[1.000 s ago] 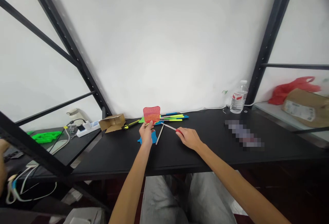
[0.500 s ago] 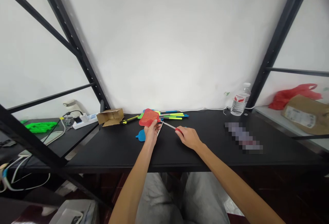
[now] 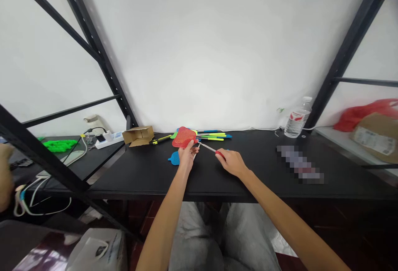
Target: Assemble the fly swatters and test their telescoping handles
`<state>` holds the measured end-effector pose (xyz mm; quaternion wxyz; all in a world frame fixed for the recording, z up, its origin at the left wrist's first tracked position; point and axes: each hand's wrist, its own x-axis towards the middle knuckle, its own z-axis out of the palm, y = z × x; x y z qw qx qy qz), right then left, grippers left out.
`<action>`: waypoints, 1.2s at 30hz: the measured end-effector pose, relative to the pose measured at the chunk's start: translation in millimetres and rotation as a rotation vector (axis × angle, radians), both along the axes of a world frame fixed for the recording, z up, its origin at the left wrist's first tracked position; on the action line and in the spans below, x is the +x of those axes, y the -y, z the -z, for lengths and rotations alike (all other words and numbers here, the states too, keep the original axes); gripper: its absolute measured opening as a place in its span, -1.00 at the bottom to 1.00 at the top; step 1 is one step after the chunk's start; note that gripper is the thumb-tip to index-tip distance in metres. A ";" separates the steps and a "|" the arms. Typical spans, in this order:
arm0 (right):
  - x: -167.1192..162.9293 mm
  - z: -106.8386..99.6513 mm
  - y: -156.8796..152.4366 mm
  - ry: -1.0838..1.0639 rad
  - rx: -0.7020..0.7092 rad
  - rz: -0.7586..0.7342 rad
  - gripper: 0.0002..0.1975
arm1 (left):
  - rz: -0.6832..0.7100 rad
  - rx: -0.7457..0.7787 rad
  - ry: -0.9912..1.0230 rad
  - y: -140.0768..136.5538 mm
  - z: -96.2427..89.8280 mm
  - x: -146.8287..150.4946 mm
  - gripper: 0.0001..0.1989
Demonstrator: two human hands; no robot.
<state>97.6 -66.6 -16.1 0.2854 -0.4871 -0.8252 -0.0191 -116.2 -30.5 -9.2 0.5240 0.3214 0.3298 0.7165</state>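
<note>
A red fly swatter [image 3: 183, 137] with a perforated paddle and a thin silvery rod is held above the desk between my two hands. My left hand [image 3: 187, 155] grips it where the paddle meets the rod, its fingers closed there. At the other end, my right hand [image 3: 232, 162] is wrapped round the red handle. Under and beside my left hand lies a blue fly swatter [image 3: 174, 159], partly covered by that hand. Behind the red paddle is a pile of fly swatters [image 3: 214, 137] with yellow, green and blue grips, their heads partly hidden.
On the black desk [image 3: 143, 175], an open cardboard box [image 3: 138, 136] stands left of the pile. A water bottle [image 3: 297, 118] and a blurred-out object [image 3: 300, 164] are at the right. A power strip [image 3: 108, 139] lies beyond the left frame post; another person's arm [image 3: 4, 175] shows at the left edge.
The whole view has shifted slightly, so things appear a little further right and higher. Both hands keep their hold on the red fly swatter. Another person's arm has come in at the left edge.
</note>
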 end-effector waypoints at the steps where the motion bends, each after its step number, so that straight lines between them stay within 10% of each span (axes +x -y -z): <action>1: -0.1 0.1 0.0 -0.001 -0.002 -0.001 -0.65 | 0.009 -0.004 -0.002 0.5 0.4 0.2 -0.59; 36: 6.8 11.4 -12.1 -0.306 0.073 0.005 -0.85 | 0.000 0.029 0.079 -2.9 6.7 0.1 -0.65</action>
